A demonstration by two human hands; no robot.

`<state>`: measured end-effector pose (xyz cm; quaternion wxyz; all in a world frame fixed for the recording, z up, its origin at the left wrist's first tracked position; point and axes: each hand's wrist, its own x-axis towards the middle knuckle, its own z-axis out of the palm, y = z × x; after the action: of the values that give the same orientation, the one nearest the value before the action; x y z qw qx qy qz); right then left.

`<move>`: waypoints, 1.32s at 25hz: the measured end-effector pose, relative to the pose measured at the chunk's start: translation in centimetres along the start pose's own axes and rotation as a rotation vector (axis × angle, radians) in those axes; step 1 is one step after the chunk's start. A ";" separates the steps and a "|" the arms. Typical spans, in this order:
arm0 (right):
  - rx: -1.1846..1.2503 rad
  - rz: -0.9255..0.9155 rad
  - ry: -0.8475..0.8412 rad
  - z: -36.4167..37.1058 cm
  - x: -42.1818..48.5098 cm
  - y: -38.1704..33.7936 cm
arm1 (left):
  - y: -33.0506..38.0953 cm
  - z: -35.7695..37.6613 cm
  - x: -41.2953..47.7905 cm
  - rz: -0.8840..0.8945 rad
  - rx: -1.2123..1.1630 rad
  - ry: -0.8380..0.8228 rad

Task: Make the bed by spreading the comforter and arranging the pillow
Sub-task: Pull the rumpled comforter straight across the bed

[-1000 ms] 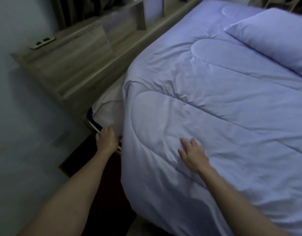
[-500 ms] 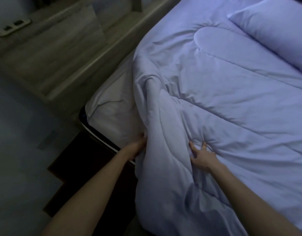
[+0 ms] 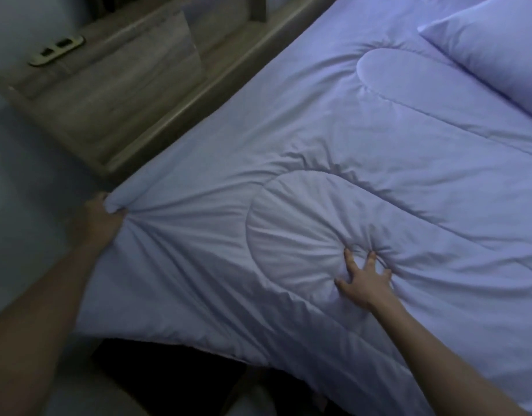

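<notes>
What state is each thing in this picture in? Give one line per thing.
comforter: spread over the bed, creased around both hands.
pillow: lying on the comforter, far right.
left hand: grips the comforter's corner.
right hand: fingers spread, pressing into the comforter's top.

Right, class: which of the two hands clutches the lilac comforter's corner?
The left hand: it grips the lilac quilted comforter by its bunched corner; the right hand presses spread fingers into its top.
</notes>
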<state>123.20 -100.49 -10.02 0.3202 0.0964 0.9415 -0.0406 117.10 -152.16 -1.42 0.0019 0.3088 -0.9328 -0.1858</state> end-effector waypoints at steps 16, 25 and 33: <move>0.131 -0.070 0.440 -0.3 -2.1 -2.0 | 17.2 15.6 -15.4 0.842 0.398 -0.464; 0.151 0.117 0.510 -0.5 4.1 -4.3 | 24.9 20.1 -3.0 0.969 0.260 -0.302; 0.162 -0.025 0.567 -7.7 13.0 -20.6 | 10.9 14.1 13.8 0.269 -0.084 -0.242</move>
<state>104.20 -117.55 -11.54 0.0354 0.1178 0.9882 -0.0911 97.96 -147.18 -12.29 -0.0727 0.1561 -0.9506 -0.2584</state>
